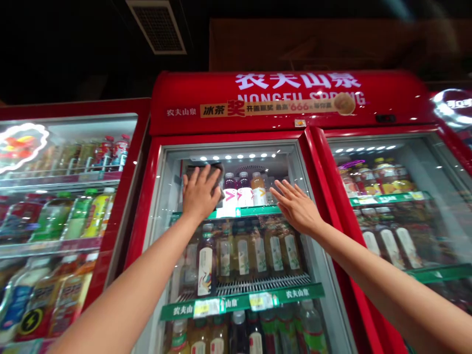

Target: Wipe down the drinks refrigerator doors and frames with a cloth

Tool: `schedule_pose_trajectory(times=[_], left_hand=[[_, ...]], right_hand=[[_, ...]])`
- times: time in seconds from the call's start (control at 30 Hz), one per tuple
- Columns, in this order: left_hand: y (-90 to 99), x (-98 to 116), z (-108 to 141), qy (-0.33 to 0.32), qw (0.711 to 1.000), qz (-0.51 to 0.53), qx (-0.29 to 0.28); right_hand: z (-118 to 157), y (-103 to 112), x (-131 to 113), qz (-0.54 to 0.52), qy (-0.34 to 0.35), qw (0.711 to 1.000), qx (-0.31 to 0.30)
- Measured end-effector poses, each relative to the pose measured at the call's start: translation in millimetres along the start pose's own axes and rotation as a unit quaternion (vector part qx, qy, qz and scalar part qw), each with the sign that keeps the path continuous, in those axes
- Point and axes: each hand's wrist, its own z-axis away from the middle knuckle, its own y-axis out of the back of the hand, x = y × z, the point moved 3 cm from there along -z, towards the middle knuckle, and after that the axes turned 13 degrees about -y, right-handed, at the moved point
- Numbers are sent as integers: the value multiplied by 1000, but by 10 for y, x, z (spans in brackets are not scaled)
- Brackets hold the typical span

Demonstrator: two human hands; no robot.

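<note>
Against the glass door (pixel 254 216) of a red drinks cooler, my left hand (pixel 200 192) presses a dark grey cloth (pixel 218 173) flat, its fingers spread over it near the upper left of the pane. My right hand (pixel 297 205) is raised at the right side of the same pane, fingers stretched out, palm toward the glass, with nothing in it. Whether its palm touches the glass cannot be made out. Behind the glass, purple bottles (pixel 245 189) and an orange bottle (pixel 258 189) stand on the upper shelf between my hands.
A second cooler door (pixel 391 221) lies to the right, with bottles behind its glass. Another red-framed cooler (pixel 127 196) full of drinks stands at the left. The red lit header (pixel 221 123) spans above the doors, and a vent (pixel 157 27) is in the dark ceiling.
</note>
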Motion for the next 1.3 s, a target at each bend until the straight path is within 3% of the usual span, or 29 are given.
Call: schedule_pose_trajectory(times=[0.07, 0.13, 0.2, 0.3, 0.37, 0.43, 0.5, 0.57, 0.63, 0.67, 0.73, 0.83, 0.9, 0.97, 1.03, 1.13, 1.2, 1.3], left_hand=[[-38, 60, -205, 114, 992, -8, 56], [-132, 297, -407, 137, 987, -1, 86], [-248, 612, -518, 69, 995, 18, 76], [-352, 961, -409, -121, 991, 54, 25], [-337, 988, -225, -226, 971, 74, -11], [-276, 861, -92, -256, 963, 79, -38], [-212, 679, -102, -190, 979, 64, -40], [-181, 572, -241, -60, 997, 40, -14], [-199, 639, -436, 53, 998, 25, 20], [-225, 739, -529, 79, 996, 25, 32], [-300, 1014, -662, 59, 997, 38, 36], [-396, 1363, -637, -94, 993, 71, 8], [-416, 1426, -525, -204, 975, 91, -10], [-408, 1363, -469, -261, 959, 106, -23], [-396, 1259, -557, -230, 967, 106, -19], [-396, 1230, -881, -67, 994, 84, 37], [-427, 1382, -1072, 10, 994, 80, 71], [-519, 1779, -1123, -19, 994, 89, 63]], right_hand=[[63, -53, 63, 4, -11, 1000, 0], [96, -119, 83, 3, -18, 1000, 7], [107, -172, 81, -1, -23, 1000, 15], [99, -184, 76, -10, -26, 1000, 7], [87, -132, 91, -15, -24, 1000, -7], [80, -41, 125, -16, -3, 999, -32], [91, 69, 184, -8, 30, 998, -58], [126, 174, 272, 8, 59, 996, -71], [181, 245, 375, 27, 77, 994, -70], [213, 262, 424, 35, 82, 994, -66], [275, 257, 509, 45, 86, 993, -59], [348, 195, 591, 43, 82, 995, -45], [379, 147, 628, 32, 74, 996, -30], [402, 110, 669, 18, 58, 998, -9], [424, 83, 716, 3, 40, 999, 11], [456, 56, 775, -24, 14, 999, 31], [474, 45, 793, -42, 3, 998, 42], [489, 41, 796, -61, -16, 995, 73]])
